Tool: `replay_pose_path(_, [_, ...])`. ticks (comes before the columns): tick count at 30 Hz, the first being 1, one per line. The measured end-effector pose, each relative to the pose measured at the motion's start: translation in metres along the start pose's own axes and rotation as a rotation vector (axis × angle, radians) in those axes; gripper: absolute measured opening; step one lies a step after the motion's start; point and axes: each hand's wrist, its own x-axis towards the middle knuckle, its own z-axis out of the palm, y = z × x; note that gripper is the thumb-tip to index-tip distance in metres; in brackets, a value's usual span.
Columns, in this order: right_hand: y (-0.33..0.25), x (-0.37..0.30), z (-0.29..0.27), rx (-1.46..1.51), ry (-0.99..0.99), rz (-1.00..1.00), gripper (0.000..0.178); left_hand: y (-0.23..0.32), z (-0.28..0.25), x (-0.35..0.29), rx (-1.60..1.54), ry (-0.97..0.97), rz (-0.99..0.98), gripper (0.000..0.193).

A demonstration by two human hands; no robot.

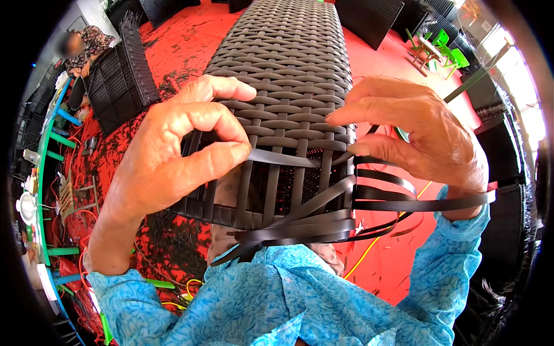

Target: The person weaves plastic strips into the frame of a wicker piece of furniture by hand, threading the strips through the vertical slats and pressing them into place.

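In the head view, we are pinching a flat dark strip point(283, 158) between the thumb and forefinger of our left hand point(167, 138). Our right hand point(424, 127) is holding its fingers spread away from its thumb, whose tip is resting at the strip's right-hand side; whether it is pressing there, we cannot tell. The wicker-woven furniture section point(283, 86) is lying lengthwise in front of us, above a red floor point(392, 271), its near end sitting between our forearms.

We are judging the loose strip tails point(427, 204) the likeliest trouble: they are crossing at the right edge and could be snagging one another under a pull. Uneven tension between our hands could be twisting the strip or leaving a slack row, and missing one lengthwise band point(271, 193) would be breaking the pattern.

The section is looking dark grey-brown, tight and regular farther away, while its near end is showing openings between bare bands and a bundle of strips point(311, 229) crossing its lower right corner.
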Motion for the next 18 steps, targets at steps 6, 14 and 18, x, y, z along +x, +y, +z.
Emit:
replay_pose_path(6, [-0.026,0.026,-0.004,-0.706,0.178,0.008,0.027,0.011,-0.009,-0.004,-0.029,-0.001,0.076,0.011])
replay_pose_path(14, [-0.042,0.022,0.019,0.499,-0.066,0.359,0.025,0.009,0.007,0.005,-0.193,-0.015,0.154,0.014])
replay_pose_path(18, [-0.032,0.017,0.035,0.824,0.32,0.475,0.01,-0.003,-0.002,0.001,0.13,-0.064,0.205,0.019])
